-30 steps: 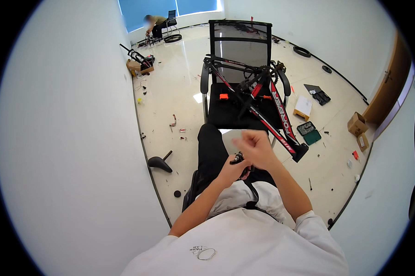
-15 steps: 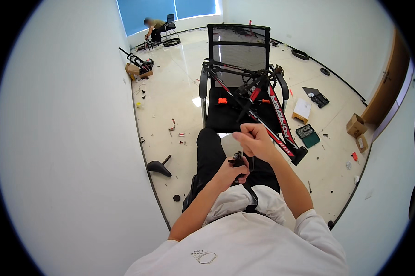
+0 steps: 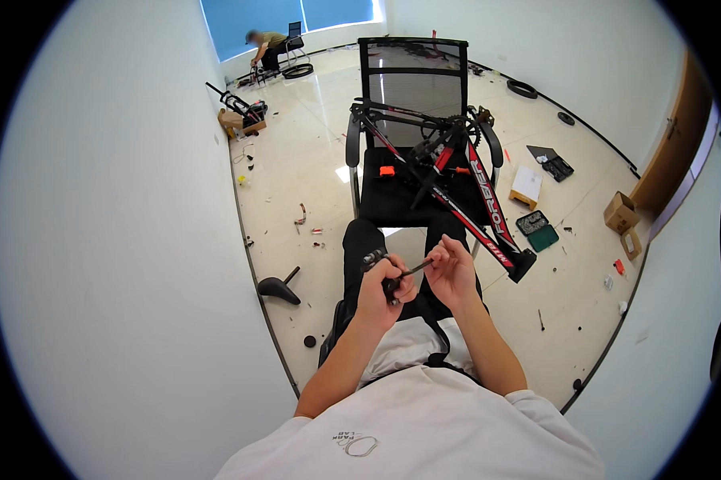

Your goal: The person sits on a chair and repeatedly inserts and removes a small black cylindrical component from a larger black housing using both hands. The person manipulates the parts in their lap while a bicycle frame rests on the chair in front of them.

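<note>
Above my lap, my left hand is closed around a small black mechanical part, whose knobbly end sticks out past the thumb. The rest of that part is hidden in the palm. A thin dark rod slants up to the right from it. At the rod's far end, the fingertips of my right hand pinch it, palm turned toward me. Just beyond my knees, a black, red and white bicycle frame lies across a black mesh-backed office chair.
A bicycle saddle lies on the floor at left. To the right are an opened green tool case, a black case and cardboard boxes. Small parts are scattered about. Another person sits bent over at the far left.
My right hand has come down from above and turned palm toward me, now at the rod's end. My left hand has shifted slightly left and up, tilting the black part.
</note>
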Action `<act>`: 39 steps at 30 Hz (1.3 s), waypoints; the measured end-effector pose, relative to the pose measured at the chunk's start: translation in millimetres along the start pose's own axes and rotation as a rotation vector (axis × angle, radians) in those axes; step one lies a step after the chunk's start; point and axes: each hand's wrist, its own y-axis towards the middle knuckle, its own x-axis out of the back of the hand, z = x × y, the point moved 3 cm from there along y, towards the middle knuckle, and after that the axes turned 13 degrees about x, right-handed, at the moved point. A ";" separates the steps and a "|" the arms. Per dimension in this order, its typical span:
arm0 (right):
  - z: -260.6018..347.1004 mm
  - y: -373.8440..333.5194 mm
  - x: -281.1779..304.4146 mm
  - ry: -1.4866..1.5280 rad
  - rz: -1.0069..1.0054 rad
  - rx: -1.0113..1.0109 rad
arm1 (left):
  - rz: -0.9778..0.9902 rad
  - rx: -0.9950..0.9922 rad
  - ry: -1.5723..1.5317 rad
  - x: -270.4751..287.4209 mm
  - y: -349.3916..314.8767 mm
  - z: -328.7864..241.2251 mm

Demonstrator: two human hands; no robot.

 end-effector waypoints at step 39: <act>9.8 -16.2 -5.5 -1.437 0.574 0.288 | -0.020 -0.129 -0.037 21.5 8.4 -32.3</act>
